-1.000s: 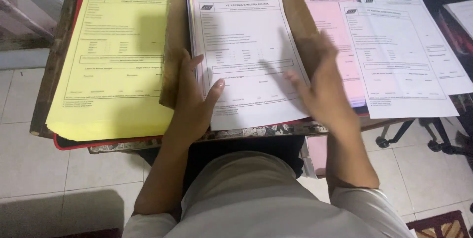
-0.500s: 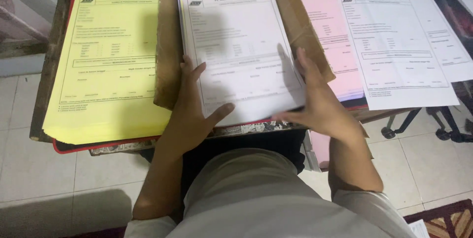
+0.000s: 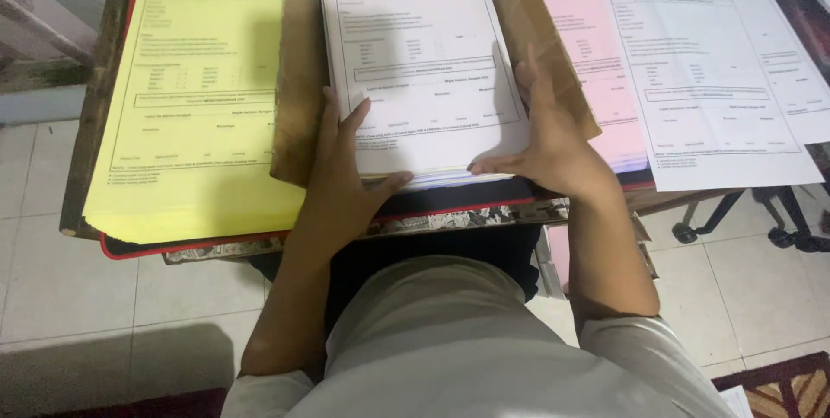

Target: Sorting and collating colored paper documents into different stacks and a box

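Note:
A stack of printed forms (image 3: 419, 63) with a white sheet on top lies on a brown cardboard sheet (image 3: 298, 81) in the middle of the table. My left hand (image 3: 341, 172) presses flat against the stack's left edge and near corner. My right hand (image 3: 545, 137) presses against its right edge, thumb along the near edge. Both hands clamp the stack between them, squaring its sides.
A thick pile of yellow forms (image 3: 194, 107) lies at the left. Pink forms (image 3: 596, 55) and white forms (image 3: 700, 81) lie at the right. The table's near edge (image 3: 450, 219) has a red rim. Below is a tiled floor (image 3: 104, 297) and my light trousers.
The stack has slid away from me, onto the cardboard. My hands moved from loose and apart to pressed against its two sides and near edge.

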